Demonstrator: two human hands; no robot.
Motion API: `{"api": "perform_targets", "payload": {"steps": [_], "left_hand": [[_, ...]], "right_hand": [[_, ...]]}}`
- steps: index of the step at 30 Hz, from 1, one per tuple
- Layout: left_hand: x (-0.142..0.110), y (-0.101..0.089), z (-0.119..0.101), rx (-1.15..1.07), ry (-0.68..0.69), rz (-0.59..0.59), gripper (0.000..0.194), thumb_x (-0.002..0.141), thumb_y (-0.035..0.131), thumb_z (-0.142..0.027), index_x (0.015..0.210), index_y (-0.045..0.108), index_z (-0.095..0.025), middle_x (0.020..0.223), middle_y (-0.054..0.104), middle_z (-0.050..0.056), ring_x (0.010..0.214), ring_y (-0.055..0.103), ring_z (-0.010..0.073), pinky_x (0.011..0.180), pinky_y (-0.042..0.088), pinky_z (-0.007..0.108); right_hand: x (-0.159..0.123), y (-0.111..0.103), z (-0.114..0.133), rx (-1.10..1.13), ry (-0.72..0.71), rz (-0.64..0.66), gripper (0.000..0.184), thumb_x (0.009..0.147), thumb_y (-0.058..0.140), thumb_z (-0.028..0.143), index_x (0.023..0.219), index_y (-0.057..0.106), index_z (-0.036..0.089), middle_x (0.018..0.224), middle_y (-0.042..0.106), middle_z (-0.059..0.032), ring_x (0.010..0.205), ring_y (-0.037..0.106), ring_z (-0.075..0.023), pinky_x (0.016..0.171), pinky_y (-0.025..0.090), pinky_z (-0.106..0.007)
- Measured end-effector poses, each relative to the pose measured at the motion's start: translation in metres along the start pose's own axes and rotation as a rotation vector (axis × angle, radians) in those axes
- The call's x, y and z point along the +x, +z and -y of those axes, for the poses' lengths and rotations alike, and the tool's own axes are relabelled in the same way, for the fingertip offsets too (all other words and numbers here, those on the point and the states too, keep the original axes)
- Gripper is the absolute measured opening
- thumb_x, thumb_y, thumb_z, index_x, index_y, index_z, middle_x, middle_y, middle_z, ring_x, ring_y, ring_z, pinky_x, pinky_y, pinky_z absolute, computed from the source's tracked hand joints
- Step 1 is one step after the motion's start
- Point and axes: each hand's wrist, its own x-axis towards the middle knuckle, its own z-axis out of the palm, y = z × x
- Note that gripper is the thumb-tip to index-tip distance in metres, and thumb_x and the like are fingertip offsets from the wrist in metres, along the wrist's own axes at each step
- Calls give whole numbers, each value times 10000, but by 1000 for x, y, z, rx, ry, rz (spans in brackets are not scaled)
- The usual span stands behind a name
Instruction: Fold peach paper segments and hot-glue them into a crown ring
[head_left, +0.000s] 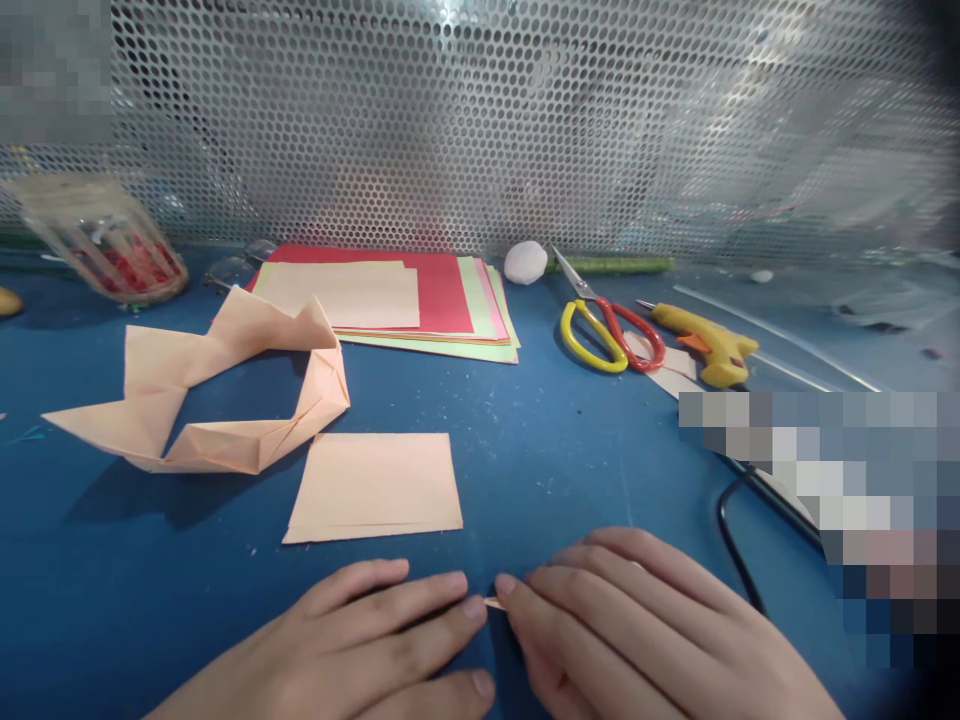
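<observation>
"Where is the paper in hand?"

"A thin sliver of peach paper (493, 604) shows low in the view, between the fingertips of the left hand (360, 640) and the right hand (645, 625); anything more of it is covered."

"How are the hands set?"

"Both palm down and close together, the left with fingers stretched and slightly parted, the right with fingers together and curved. Whether either pinches the sliver, one cannot tell; the low pose suggests pressing it against the worktop (540, 440)."

"What lies nearest?"

"Peach rectangles (375, 485), just beyond the left fingers, presumably for easy reach. Behind and to the left stands a folded paper ring (232, 445), perhaps kept apart so its points stay uncrushed."

"And farther out?"

"Coloured sheets (444, 285) near the mesh screen (375, 120), with scissors (587, 292) and a yellow glue gun (712, 340) to the right, likely there to leave the person working room"
</observation>
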Motion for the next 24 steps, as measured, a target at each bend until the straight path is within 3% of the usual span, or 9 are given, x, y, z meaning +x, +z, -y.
{"api": "perform_targets", "payload": {"steps": [8,13,18,21,24], "left_hand": [[-5,3,3,11,22,83,375,1039,305,-213,1301,521,-371,1471,410,-151,1366,347,-6,1176,140,230],[-2,2,2,47,54,92,367,1044,306,-242,1322,503,-378,1449,455,-136,1370,346,6,1182,149,247],[3,0,-1,122,76,132,445,1025,205,-135,1302,549,-193,1443,482,-65,1391,324,46,1199,88,263],[2,1,-3,149,81,177,405,1027,257,-185,1332,521,-220,1450,473,-87,1411,290,61,1208,57,273],[2,4,-5,205,80,119,387,1019,302,-199,1342,514,-233,1439,490,-84,1408,299,90,1189,180,250]], "right_hand": [[0,2,4,42,62,-92,195,866,564,28,768,666,163,621,676,36,564,632,-107,708,512,-276],[-1,4,6,37,81,-98,217,862,550,20,729,640,166,615,679,37,540,625,-99,683,518,-272],[2,6,6,-2,80,-106,238,864,540,19,700,624,170,586,662,41,527,631,-100,682,518,-269],[2,7,6,-19,76,-118,247,862,540,22,686,621,175,571,655,45,510,628,-97,670,523,-268],[3,6,7,-29,79,-125,251,867,525,23,700,624,182,571,666,46,495,628,-98,652,531,-268]]}}
